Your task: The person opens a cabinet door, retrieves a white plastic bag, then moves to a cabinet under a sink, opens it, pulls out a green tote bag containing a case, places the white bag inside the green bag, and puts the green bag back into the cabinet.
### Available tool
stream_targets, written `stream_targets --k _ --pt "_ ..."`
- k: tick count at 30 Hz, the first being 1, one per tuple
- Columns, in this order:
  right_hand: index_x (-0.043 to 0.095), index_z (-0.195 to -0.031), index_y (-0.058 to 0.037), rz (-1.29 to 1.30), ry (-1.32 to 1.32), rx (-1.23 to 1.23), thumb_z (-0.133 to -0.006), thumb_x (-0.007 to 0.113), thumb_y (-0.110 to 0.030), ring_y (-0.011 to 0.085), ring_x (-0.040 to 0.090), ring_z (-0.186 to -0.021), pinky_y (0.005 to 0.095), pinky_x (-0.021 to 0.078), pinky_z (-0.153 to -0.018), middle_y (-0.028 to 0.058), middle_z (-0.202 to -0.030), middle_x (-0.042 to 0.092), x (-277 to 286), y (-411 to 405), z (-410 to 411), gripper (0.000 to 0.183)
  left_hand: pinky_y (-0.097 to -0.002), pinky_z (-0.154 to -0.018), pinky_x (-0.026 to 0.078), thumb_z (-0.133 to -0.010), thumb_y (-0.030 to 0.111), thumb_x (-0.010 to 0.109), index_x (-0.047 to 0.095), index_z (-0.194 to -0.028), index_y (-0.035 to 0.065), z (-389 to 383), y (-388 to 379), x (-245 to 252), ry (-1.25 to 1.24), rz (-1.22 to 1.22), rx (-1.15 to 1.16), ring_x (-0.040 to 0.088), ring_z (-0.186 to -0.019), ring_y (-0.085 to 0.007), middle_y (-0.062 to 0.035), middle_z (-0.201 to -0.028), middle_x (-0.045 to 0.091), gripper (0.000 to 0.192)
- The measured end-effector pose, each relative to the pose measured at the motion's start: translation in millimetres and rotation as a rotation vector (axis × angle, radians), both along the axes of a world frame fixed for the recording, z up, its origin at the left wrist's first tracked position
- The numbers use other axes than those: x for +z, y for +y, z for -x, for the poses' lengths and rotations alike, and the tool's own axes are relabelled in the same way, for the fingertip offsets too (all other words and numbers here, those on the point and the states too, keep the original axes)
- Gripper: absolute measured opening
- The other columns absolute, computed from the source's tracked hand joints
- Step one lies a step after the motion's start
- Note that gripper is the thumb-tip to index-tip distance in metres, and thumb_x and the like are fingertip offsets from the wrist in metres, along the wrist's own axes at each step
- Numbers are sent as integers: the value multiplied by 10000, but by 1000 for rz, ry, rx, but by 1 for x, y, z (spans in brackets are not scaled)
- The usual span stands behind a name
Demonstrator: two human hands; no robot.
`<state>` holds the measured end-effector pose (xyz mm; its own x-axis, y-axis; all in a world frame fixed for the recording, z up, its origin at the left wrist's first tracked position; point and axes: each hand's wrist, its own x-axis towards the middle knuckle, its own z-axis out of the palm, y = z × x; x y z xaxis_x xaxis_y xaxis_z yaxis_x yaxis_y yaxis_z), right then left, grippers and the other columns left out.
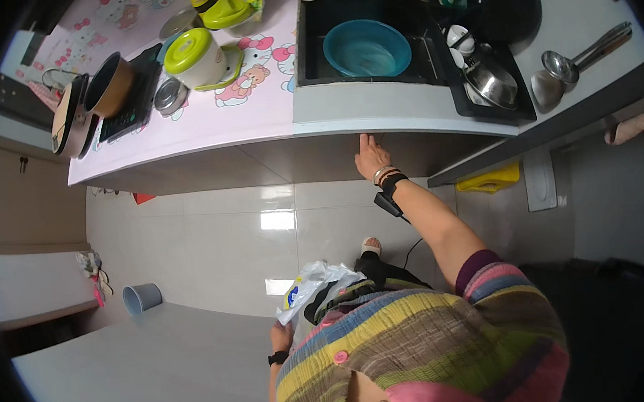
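My right hand (372,156) reaches to the top edge of a dark cabinet door (318,159) under the counter, below the sink; its fingertips meet the counter's underside, and it holds nothing that I can see. Low by my body, my left hand (281,335) is closed on a white plastic bag (311,284) with yellow and blue print. What the bag contains is hidden. Above the right hand, a blue plastic basin (367,48) with water in it sits in the black sink (314,68).
On the counter's left stand a lidded container (194,61), a glass jar (170,96) and a pot (110,85) on a hob. To the right are a dish rack (464,102), a frying pan (504,4) and ladles (561,66). A grey bin (142,298) stands beyond the table (159,372).
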<state>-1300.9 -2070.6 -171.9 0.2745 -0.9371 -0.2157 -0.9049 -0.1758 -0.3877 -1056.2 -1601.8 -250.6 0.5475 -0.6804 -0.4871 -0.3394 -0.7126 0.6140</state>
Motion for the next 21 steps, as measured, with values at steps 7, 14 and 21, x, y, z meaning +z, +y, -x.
stream_targets --k 7,14,21 --pt "76 -1275 66 -99 102 -97 -730 510 -125 310 587 -765 364 475 -691 204 -847 572 -7 0 -20 722 -396 -646 447 -743 183 535 558 -891 -43 7 7 22 -41 -72 74 568 -780 -383 -245 -788 582 271" --pt "-52 -1302 21 -178 130 -101 -739 490 -103 326 587 -823 372 457 -757 228 -877 584 34 42 -30 792 -418 -623 446 -737 158 553 538 -817 -38 -4 -16 41 -143 4 8 555 -741 -397 -243 -740 569 213" --pt "257 -1195 28 -182 227 30 -720 504 -125 346 545 -928 396 450 -783 243 -975 550 61 64 -21 557 -433 -622 442 -738 210 556 548 -804 -19 -8 -30 48 -148 -33 -27 553 -716 -393 -233 -723 568 239"
